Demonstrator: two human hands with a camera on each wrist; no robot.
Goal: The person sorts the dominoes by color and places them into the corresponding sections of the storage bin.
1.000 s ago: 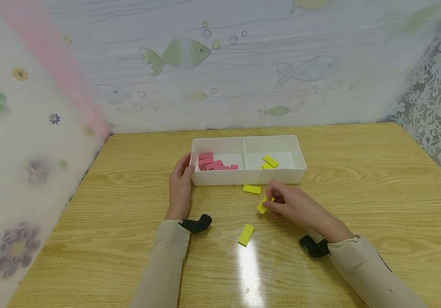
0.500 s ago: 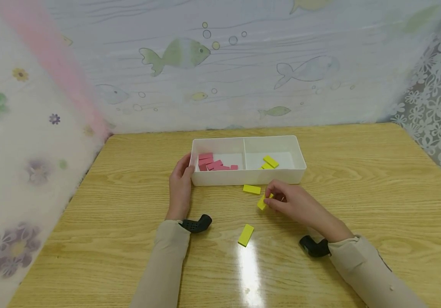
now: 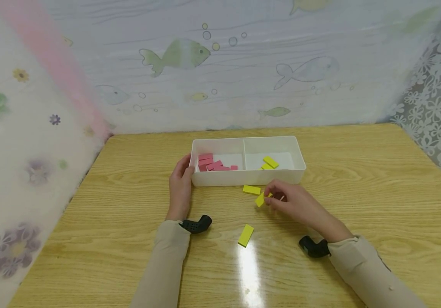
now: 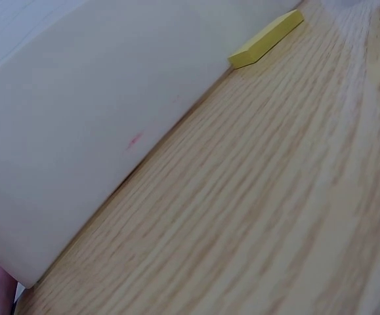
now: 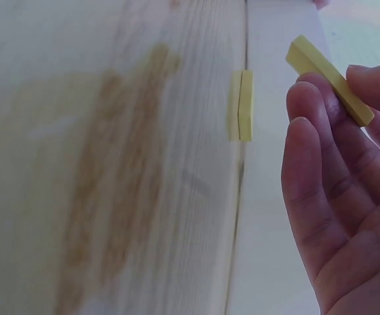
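My right hand (image 3: pixel 295 203) pinches a yellow block (image 5: pixel 331 82) between thumb and fingertips, raised off the table just in front of a white two-compartment box (image 3: pixel 220 177). My left hand (image 3: pixel 180 188) holds the box at its left end, thumb at the front corner; most of its fingers are hidden. Pink blocks (image 3: pixel 215 164) lie in the left compartment, and yellow blocks (image 3: pixel 270 161) in the right one. One loose yellow block (image 3: pixel 251 189) lies along the box's front wall. Another yellow block (image 3: pixel 245 235) lies nearer to me on the table.
The box stands on a wood-grain table (image 3: pixel 128 205). A divider (image 3: pixel 245 154) splits it in two. Behind the table rises a wall (image 3: pixel 236 94) with painted fish. Black wrist devices (image 3: pixel 197 224) sit at both cuffs.
The right hand has lifted the yellow block slightly and shifted a little toward the box, with the block's tilt changing. The left hand and the box stay in place.
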